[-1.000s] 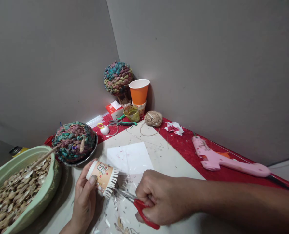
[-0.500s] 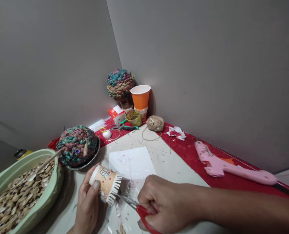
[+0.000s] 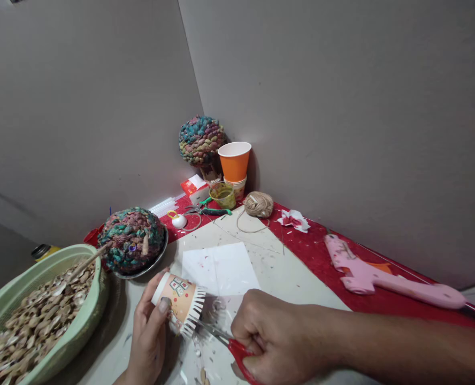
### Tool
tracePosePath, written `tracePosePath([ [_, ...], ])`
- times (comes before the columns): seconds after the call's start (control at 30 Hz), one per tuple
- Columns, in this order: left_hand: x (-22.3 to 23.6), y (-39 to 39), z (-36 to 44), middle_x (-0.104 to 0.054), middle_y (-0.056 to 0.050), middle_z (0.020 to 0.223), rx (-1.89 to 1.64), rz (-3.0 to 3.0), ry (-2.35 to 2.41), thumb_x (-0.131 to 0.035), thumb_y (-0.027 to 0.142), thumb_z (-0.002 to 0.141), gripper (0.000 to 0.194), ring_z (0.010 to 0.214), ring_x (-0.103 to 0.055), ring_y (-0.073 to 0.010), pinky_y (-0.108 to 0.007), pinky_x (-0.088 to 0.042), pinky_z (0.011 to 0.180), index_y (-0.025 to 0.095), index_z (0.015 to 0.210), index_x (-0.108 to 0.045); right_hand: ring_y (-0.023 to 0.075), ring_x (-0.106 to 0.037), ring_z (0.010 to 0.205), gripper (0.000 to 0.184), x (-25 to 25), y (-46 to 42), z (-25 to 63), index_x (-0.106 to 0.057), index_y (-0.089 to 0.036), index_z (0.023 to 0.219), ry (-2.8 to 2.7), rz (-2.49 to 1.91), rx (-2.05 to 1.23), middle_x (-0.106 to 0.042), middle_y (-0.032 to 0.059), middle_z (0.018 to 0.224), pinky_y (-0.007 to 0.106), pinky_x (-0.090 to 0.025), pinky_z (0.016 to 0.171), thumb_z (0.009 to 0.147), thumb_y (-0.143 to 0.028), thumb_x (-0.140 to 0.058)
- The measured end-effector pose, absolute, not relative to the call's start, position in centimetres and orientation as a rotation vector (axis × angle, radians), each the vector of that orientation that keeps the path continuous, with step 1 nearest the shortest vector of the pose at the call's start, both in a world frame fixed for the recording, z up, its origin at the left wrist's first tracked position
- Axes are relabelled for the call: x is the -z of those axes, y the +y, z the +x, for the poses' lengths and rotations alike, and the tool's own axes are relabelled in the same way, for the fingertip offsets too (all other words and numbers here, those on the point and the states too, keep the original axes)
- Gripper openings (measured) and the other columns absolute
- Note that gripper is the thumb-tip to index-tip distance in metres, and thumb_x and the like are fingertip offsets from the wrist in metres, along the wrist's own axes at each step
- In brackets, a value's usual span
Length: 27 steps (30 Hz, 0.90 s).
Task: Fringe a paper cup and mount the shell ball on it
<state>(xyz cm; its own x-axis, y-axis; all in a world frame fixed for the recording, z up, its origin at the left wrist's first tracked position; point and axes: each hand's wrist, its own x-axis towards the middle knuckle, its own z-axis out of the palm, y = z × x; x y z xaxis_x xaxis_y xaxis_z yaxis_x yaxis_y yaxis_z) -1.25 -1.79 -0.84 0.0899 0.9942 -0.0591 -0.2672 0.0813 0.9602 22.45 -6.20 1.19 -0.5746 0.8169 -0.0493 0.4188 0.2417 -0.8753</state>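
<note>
My left hand is closed round a small printed paper cup, which lies tilted on its side with its open end toward the right. That end is cut into a fringe of narrow white strips. In my right hand are red-handled scissors, my fingers wrapped through the handles. The blades point left and reach the lower part of the fringe; whether they are parted is hard to make out. Behind the cup lies a white sheet of paper with small pink marks.
At left stands a green basket of shells beside a coloured ball in a metal bowl. Toward the corner are an orange cup, pliers and a twine ball. A pink glue gun lies at right.
The whole view has shifted slightly, so everything appears a little further right. Both hands keep their hold on the cup and scissors, with the blades still at the fringe.
</note>
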Motion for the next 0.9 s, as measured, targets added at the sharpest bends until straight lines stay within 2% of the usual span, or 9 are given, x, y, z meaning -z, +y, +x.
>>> tracePosePath([
  [0.37,0.89,-1.57,-1.16,-0.075,-0.015,0.114,-1.240,0.969,0.983,-0.083,0.041,0.071,0.065,0.102,-0.071,-0.0355,-0.042,-0.058,0.086,0.017,0.128,-0.066,0.0045,-0.024,0.042,0.033,-0.96,-6.24,22.50,-0.036,-0.017,0.046,-2.142,-1.124,-1.215,-0.028,-0.0119,0.041,0.020,-0.022,0.044,0.057,-0.001,-0.063],
  [0.53,0.70,-1.49,-1.02,-0.077,-0.014,0.110,-1.268,0.952,0.976,-0.082,0.041,0.072,0.061,0.098,-0.072,-0.0328,-0.038,-0.058,0.083,0.017,0.127,-0.067,0.0041,-0.026,0.043,0.033,-0.98,-6.25,22.60,-0.037,-0.016,0.047,-2.134,-1.123,-1.225,-0.032,-0.0113,0.042,0.019,-0.022,0.043,0.058,-0.001,-0.063],
  [0.73,0.59,-1.64,-0.83,-0.078,-0.012,0.106,-1.309,0.973,0.970,-0.086,0.038,0.068,0.056,0.090,-0.074,-0.0288,-0.034,-0.059,0.077,0.019,0.119,-0.071,0.0031,-0.022,0.043,0.036,-1.22,-6.30,22.61,-0.036,-0.016,0.046,-2.087,-1.130,-1.248,-0.030,-0.0123,0.041,0.019,-0.021,0.043,0.062,-0.001,-0.066],
  [0.9,0.65,-1.66,-0.95,-0.078,-0.009,0.106,-1.357,1.006,0.947,-0.084,0.036,0.071,0.052,0.089,-0.074,-0.0244,-0.029,-0.058,0.078,0.022,0.119,-0.071,0.0031,-0.021,0.043,0.036,-1.21,-6.33,22.62,-0.035,-0.016,0.046,-2.066,-1.098,-1.269,-0.029,-0.0127,0.042,0.019,-0.021,0.044,0.061,0.001,-0.063],
])
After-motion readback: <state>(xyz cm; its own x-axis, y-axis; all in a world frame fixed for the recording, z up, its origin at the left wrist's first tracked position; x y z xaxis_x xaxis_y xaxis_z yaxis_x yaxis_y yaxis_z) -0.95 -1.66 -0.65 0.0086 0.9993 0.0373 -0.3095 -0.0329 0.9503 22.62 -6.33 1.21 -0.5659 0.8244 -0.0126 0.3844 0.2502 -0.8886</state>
